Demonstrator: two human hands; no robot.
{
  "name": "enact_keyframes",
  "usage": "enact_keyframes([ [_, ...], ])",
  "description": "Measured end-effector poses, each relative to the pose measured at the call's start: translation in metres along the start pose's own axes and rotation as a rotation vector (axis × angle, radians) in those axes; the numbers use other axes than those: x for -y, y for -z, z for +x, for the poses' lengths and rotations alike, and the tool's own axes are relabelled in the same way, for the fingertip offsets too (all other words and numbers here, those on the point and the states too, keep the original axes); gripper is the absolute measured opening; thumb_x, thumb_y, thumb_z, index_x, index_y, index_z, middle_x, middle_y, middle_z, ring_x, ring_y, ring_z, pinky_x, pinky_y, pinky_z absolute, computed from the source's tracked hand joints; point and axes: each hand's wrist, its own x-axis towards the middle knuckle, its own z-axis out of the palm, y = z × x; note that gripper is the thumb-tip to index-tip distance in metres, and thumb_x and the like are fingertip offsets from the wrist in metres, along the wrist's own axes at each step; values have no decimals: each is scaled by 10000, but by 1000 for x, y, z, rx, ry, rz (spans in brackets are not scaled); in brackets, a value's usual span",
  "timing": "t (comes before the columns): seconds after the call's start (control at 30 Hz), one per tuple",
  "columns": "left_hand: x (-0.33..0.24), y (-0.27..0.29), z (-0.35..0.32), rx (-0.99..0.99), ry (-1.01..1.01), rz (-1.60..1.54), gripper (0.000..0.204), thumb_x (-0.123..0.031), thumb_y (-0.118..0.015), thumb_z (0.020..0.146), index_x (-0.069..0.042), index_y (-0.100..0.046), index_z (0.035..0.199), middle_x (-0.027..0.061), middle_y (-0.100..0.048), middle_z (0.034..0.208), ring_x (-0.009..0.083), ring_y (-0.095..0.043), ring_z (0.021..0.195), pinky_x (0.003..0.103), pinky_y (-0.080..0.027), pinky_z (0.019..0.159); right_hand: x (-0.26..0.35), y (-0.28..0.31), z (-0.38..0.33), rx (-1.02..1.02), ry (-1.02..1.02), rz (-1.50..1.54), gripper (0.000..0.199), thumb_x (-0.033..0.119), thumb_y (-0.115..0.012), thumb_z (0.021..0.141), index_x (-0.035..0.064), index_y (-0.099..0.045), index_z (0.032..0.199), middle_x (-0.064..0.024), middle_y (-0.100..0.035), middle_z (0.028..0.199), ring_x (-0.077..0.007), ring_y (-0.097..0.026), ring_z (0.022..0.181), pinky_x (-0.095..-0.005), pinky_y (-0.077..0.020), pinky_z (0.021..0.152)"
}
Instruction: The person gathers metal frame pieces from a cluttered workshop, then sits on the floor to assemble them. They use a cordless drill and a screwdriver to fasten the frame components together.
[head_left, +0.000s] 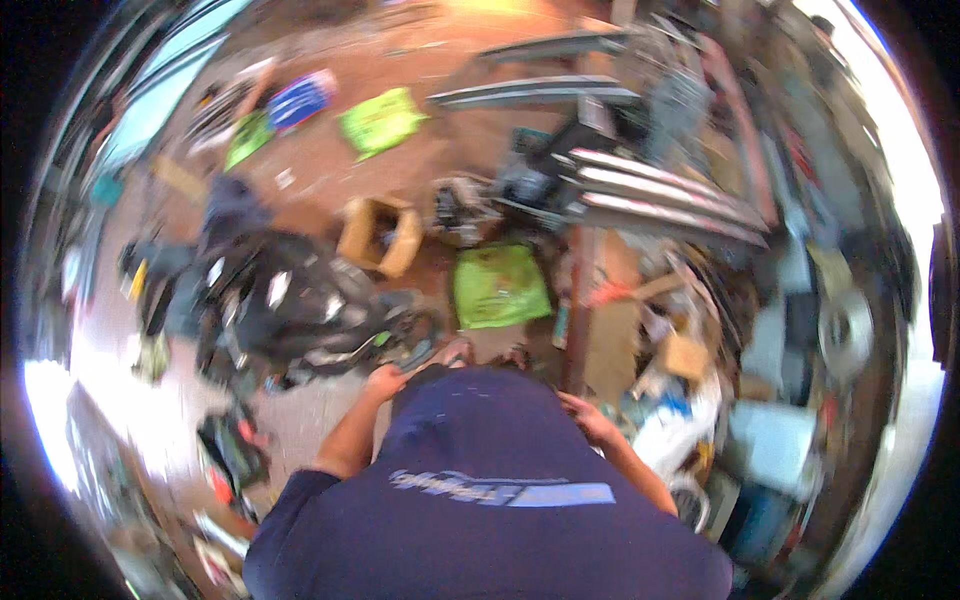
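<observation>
My left hand [388, 382] hangs beside my left thigh, just short of my foot in a sandal [455, 352]. Blur smears its fingers, and I make out nothing in it. At my right hip is my right hand [592, 420], its fingers partly hidden by my dark blue shirt [480, 430]. On the floor ahead of my feet lies a bright green sack [500, 287]. A heap of black bags or covers [290, 300] is the nearest large thing to my left hand. Neither hand visibly touches these things.
An open cardboard box [380, 235] stands beyond the black heap. Long metal profiles [670, 195] jut across at the right, above an upright brown post [580, 340]. Cluttered shelving [770, 440] lines my right. More green sacks [382, 122] lie farther off.
</observation>
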Motion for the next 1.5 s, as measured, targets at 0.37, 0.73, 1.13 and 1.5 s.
enact_keyframes([
  [0.37,-13,30,49,108,-198,107,461,-434,-731,881,-16,-812,1058,201,-787,1096,371,-744,1067,450,-554,974,-51,-41,-27,-416,-15,211,705,194,-677,1007,182,-386,1649,-70,-565,1457,-202,-572,1271,-387,-526,981],
  [0.73,-91,84,105,259,-263,313,502,-436,-782,833,-12,-795,1102,219,-770,1158,372,-719,1139,445,-537,1022,-126,-96,-26,-711,184,267,796,466,-698,1017,184,-353,1677,-88,-600,1486,-232,-605,1249,-439,-484,1008],
  [1.13,-163,89,127,347,-369,313,370,-359,-755,875,-13,-771,1005,187,-776,982,294,-751,946,410,-566,875,-148,-126,-32,-926,227,283,469,270,-740,991,100,-622,1412,-25,-694,1081,-160,-643,963,-349,-547,878],
  [1.5,-145,95,162,368,-436,364,400,-322,-771,895,21,-760,1101,209,-784,1085,331,-747,1035,413,-562,932,-143,-74,38,-1269,-52,-443,540,444,-798,854,77,-728,1243,-196,-776,1115,-391,-733,1070,-461,-571,918],
])
